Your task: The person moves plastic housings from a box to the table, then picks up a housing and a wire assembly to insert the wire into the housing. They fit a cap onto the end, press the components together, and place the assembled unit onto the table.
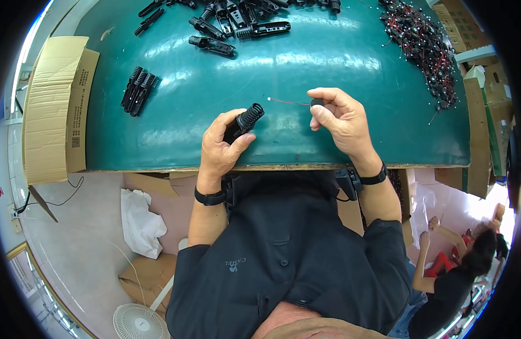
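Note:
My left hand point(218, 148) is wrapped round a black plastic housing point(250, 116) with a ribbed, coil-like end, tilted up and to the right over the near part of the table. Its lower part is hidden by the fingers and palm. To the right, my right hand point(346, 121) pinches a small black part point(317, 102) between thumb and fingers. From that part a thin red wire point(288, 101) runs left and ends in a tiny white connector point(269, 99). A gap separates the connector from the housing.
On the green table point(187, 113), several similar housings point(139, 91) lie grouped at left, with a heap of housings point(238, 22) at the back. A pile of small wired black parts point(424, 51) covers the right back. Cardboard boxes point(54, 110) flank the table. Another person point(455, 277) sits behind right.

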Motion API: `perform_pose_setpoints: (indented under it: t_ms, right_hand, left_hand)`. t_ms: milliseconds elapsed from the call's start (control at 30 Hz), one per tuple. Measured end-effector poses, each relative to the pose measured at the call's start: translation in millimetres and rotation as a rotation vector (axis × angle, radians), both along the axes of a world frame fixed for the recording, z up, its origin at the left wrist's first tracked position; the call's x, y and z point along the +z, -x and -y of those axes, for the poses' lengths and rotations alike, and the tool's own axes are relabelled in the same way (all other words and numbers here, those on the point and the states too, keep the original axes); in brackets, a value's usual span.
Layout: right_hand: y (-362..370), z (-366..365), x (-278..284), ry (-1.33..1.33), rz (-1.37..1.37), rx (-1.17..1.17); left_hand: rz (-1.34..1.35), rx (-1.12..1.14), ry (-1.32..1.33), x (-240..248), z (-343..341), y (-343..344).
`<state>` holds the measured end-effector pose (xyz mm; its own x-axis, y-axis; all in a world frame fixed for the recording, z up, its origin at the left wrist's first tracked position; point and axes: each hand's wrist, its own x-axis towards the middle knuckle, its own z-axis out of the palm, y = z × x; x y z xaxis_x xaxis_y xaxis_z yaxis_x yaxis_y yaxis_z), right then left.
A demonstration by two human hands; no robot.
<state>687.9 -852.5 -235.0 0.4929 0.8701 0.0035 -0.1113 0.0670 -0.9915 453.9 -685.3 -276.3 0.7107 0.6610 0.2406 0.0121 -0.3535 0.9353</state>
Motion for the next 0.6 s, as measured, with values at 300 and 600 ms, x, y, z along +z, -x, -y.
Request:
perform_pose_setpoints:
  t_ms: [300,600]
  right_hand:
    - [-3,28,36,-0.116,0.176,0.082]
    - [7,21,57,-0.232,0.637,0.104]
  left_hand:
    - [0.085,-0.089,0.050,-2,-1,7]
    - [0.150,-0.124,-0.015,1,-5,-1]
